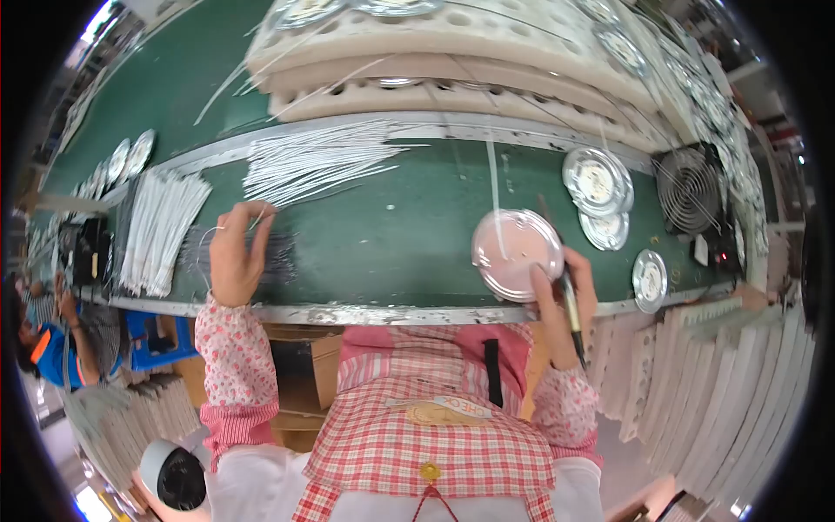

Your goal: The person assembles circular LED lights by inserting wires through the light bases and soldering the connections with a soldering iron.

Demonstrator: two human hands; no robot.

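My left hand is at the left of the green bench, thumb and fingertips pinched together. A thin wire curves out beside it, seemingly held in the pinch. Under and beside this hand lies a bundle of dark thin wires. My right hand holds a round, shiny-rimmed disc by its lower right edge, its pinkish face towards me. The same hand also grips a slim pen-like tool, which looks like a soldering iron, slanting behind the disc.
White wires lie spread behind my left hand, with a white sleeved bundle further left. Silver discs and a fan stand right. Foam trays are stacked at the back. A person in blue is far left.
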